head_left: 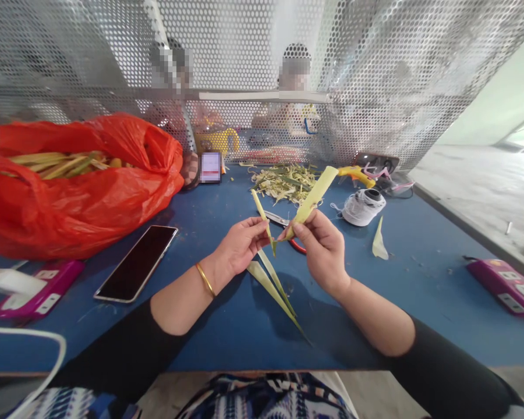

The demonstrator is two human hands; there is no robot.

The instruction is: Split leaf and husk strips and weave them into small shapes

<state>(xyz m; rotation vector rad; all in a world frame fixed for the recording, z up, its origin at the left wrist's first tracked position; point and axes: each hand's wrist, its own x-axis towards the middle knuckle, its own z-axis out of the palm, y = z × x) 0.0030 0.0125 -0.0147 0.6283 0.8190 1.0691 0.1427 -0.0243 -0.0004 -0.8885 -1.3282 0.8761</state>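
Note:
My left hand (248, 238) pinches a narrow, pale yellow-green leaf strip (260, 205) that points up and away. A wider leaf strip (318, 192) of the same colour is gripped between the thumb and fingers of my right hand (325, 250). The lower ends of both strips come close together between my hands; whether they are joined I cannot tell. Behind my fingers lie scissors (298, 247) with red handles, partly hidden. Two long pointed leaf pieces (273, 288) rest on the blue table (218, 343) below my hands.
A red plastic bag (126, 203) of leaf strips and a phone (136, 265) are at left. Leaf scraps (283, 181) are heaped before a perforated metal screen (240, 35), with people behind it. A white thread spool (364, 206) and purple power strip (506, 285) sit at right.

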